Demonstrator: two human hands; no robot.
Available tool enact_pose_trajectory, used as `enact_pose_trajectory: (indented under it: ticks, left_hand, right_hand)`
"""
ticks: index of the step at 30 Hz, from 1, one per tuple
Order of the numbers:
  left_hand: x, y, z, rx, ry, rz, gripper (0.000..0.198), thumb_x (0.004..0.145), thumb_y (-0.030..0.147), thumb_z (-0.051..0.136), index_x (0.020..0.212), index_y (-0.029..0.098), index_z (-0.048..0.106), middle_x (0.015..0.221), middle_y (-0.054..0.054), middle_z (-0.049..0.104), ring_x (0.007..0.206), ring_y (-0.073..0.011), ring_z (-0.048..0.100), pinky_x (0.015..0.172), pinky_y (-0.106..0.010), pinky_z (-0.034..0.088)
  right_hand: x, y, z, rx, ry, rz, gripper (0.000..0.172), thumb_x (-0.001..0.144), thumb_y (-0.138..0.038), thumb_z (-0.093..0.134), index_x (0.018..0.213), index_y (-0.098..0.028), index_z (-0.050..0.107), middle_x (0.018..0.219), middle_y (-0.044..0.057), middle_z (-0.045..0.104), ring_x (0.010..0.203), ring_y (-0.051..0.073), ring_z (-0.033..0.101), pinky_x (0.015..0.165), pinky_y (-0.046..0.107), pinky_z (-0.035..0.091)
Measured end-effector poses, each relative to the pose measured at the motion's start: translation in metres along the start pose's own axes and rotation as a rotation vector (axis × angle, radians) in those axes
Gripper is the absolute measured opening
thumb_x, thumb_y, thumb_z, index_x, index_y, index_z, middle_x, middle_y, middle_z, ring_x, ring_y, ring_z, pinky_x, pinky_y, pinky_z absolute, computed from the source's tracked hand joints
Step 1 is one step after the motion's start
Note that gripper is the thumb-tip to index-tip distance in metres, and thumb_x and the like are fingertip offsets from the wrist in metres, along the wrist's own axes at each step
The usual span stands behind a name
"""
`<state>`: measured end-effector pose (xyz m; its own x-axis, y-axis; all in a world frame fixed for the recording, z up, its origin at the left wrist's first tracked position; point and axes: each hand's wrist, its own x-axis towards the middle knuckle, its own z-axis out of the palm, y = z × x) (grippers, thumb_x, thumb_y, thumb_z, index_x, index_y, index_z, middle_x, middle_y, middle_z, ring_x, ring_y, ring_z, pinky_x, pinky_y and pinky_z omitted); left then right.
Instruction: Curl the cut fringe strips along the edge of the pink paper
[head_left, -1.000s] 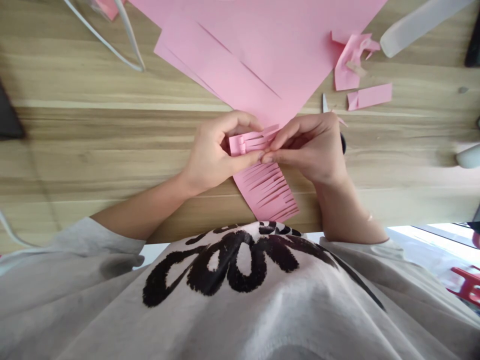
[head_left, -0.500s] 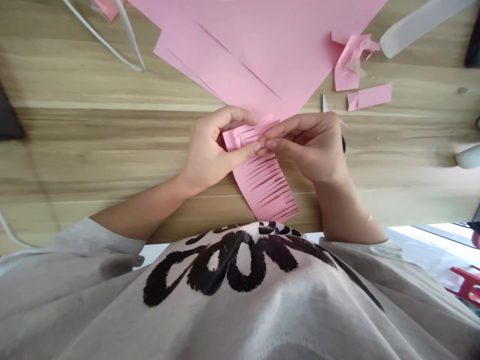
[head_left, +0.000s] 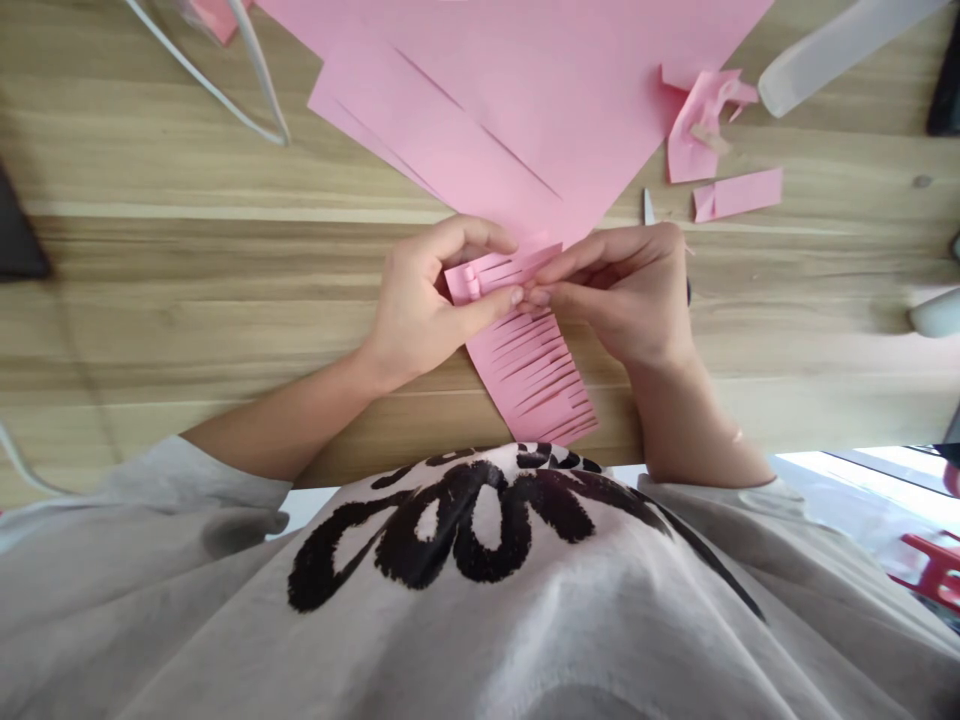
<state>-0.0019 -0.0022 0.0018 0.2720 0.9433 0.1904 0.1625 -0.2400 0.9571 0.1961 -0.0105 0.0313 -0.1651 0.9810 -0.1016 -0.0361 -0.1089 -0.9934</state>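
A strip of pink paper (head_left: 525, 375), cut into a fringe along its right side, slants down between my hands toward my shirt. My left hand (head_left: 435, 300) grips it, thumb on top and fingers curled round the upper edge. Near that thumb, one fringe piece is rolled into a small curl (head_left: 472, 281). My right hand (head_left: 626, 290) pinches a fringe strip between thumb and forefinger, close to the left thumb tip. The fingertips hide the pinched end of the strip.
Large pink paper sheets (head_left: 570, 90) lie beyond my hands. To the right are a crumpled pink scrap (head_left: 694, 130), a small pink piece (head_left: 739, 195), a scissors-like blade tip (head_left: 649, 206) and a whitish translucent strip (head_left: 832, 65). A white cable (head_left: 262, 85) loops at upper left.
My right hand has shifted very slightly, and the fringe strips at the paper's top lie a little differently. The left hand keeps its hold.
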Motion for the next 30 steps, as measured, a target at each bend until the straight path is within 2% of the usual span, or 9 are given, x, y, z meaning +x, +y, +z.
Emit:
enact_pose_trajectory:
  ticks: [8,11,23,30]
  left_hand:
    - [-0.0007,0.0021,0.0011,0.036,-0.016,-0.075,0.032,0.076,0.038,0.083,0.101,0.023,0.069,0.096,-0.004,0.075,0.09,-0.0221,0.073,0.081,-0.038,0.062]
    - [-0.0008,0.0021,0.0009,0.047,-0.018,-0.082,0.031,0.076,0.035,0.083,0.101,0.023,0.07,0.094,-0.003,0.076,0.087,-0.0212,0.073,0.077,-0.036,0.062]
    - [-0.0023,0.0063,0.0014,-0.007,-0.037,-0.066,0.031,0.077,0.032,0.083,0.102,0.021,0.07,0.094,-0.004,0.077,0.089,-0.0225,0.075,0.079,-0.038,0.063]
    - [-0.0015,0.0053,0.0015,-0.008,0.009,-0.054,0.029,0.075,0.032,0.085,0.097,0.021,0.069,0.092,-0.003,0.077,0.084,-0.0207,0.074,0.076,-0.036,0.063]
  right_hand:
    - [0.0008,-0.0004,0.0017,0.007,-0.008,0.036,0.019,0.064,-0.006,0.087,0.075,-0.019,0.08,0.074,-0.003,0.079,0.07,0.014,0.075,0.07,0.028,0.068]
    - [0.0011,0.0003,0.002,-0.012,-0.009,0.037,0.019,0.064,-0.007,0.087,0.076,-0.019,0.08,0.076,-0.003,0.08,0.071,0.014,0.075,0.068,0.026,0.066]
    - [0.001,0.0044,-0.0008,-0.01,-0.041,0.035,0.02,0.061,-0.007,0.09,0.073,-0.019,0.079,0.075,-0.003,0.079,0.069,0.014,0.075,0.068,0.027,0.068]
    - [0.0015,-0.0004,-0.0012,0.03,-0.085,0.032,0.014,0.072,-0.008,0.083,0.08,-0.02,0.081,0.077,-0.002,0.08,0.071,0.015,0.077,0.072,0.029,0.07]
